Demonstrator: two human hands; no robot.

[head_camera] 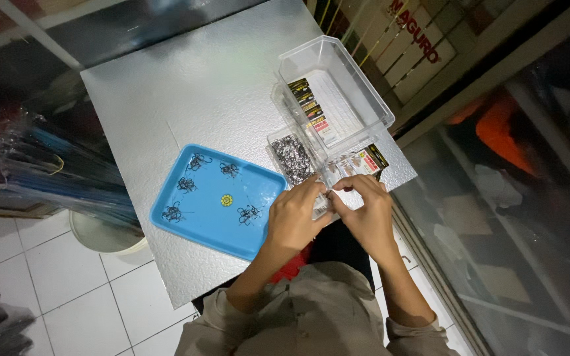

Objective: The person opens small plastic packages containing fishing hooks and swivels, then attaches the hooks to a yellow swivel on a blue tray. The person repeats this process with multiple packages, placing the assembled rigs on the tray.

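My left hand [295, 214] and my right hand [367, 207] meet over the near edge of a silver table [192, 92]. Together they pinch a small clear plastic packet [322, 198]; what is inside it is hidden by my fingers. Left of my hands lies a blue tray [212, 224] with several small clusters of dark hooks [248, 213] spread on it. Just beyond my hands stands a small clear box of loose dark hooks [293, 158].
A large clear plastic bin [357, 86] at the table's far right holds a row of small yellow-and-black packets [311, 109]. More packets [364, 160] lie by its near end. A white bucket [103, 237] stands on the tiled floor at left. Shelving runs along the right.
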